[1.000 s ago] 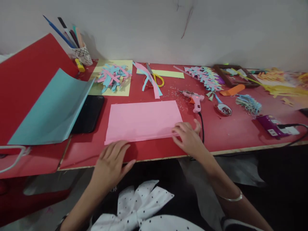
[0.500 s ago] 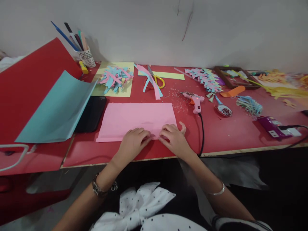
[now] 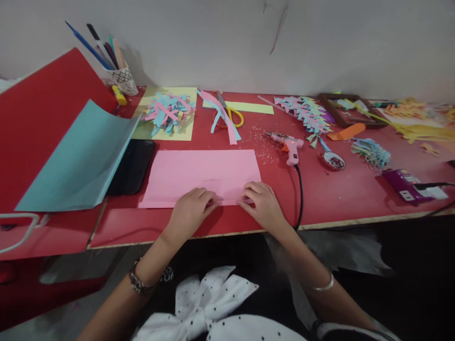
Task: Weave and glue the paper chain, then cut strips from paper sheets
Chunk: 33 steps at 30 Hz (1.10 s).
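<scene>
A sheet of pink paper [image 3: 204,166] lies flat on the red table, with a narrow fold along its near edge. My left hand [image 3: 194,208] pinches that folded edge a little left of its right half, thumb below and fingers above. Farther right, my right hand [image 3: 261,203] grips the same edge near the sheet's right corner, its fingers curled over the paper. The fold's right end is hidden under my right hand. Left of the pink sheet, a black phone-like slab [image 3: 131,166] lies partly beneath a curved sheet of blue paper [image 3: 78,161].
A pink glue gun [image 3: 289,147] with a black cord lies right of the paper. Behind are yellow-handled scissors [image 3: 234,116], cut paper strips [image 3: 168,113] and a pen cup [image 3: 124,80]. A spoon [image 3: 332,160], wooden frame [image 3: 350,111] and purple power box [image 3: 405,184] stand farther right.
My hands have moved slightly apart along the folded edge, the left going left and the right going right. The view has shifted a little.
</scene>
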Motion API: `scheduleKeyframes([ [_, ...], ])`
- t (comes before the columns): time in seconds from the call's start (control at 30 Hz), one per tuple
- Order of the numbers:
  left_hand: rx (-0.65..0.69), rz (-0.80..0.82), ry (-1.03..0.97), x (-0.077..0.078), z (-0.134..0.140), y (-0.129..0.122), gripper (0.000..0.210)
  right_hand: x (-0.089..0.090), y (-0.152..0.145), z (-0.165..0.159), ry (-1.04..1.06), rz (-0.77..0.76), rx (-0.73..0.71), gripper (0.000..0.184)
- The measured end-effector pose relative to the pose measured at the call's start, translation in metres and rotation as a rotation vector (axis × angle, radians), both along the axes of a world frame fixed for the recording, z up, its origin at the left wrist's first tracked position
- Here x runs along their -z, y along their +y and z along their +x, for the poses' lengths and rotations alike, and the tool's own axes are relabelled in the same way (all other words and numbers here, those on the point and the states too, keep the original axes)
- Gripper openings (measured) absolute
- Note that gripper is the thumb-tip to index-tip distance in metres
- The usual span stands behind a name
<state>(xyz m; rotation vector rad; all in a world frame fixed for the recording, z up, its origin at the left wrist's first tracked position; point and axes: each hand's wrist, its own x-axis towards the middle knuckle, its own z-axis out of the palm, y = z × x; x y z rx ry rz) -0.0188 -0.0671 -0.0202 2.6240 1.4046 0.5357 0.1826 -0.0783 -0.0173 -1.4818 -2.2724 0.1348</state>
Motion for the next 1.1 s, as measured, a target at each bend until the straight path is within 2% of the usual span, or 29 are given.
scheduleKeyframes([
  [0.2,-0.011,0.007,0.020,-0.001,-0.003,-0.001,0.011,0.002,0.001,0.000,-0.016,0.015,-0.005,0.022],
  [0.43,-0.035,-0.021,0.094,-0.002,-0.012,-0.002,0.016,0.000,0.002,0.009,0.029,-0.057,-0.030,0.019],
  [0.87,-0.026,-0.085,-0.011,-0.001,-0.017,-0.001,0.018,-0.003,0.001,0.018,0.055,-0.100,-0.019,0.018],
  [1.1,-0.093,-0.062,0.016,0.001,-0.040,0.001,0.030,-0.003,0.000,0.018,0.058,-0.095,-0.006,0.017],
])
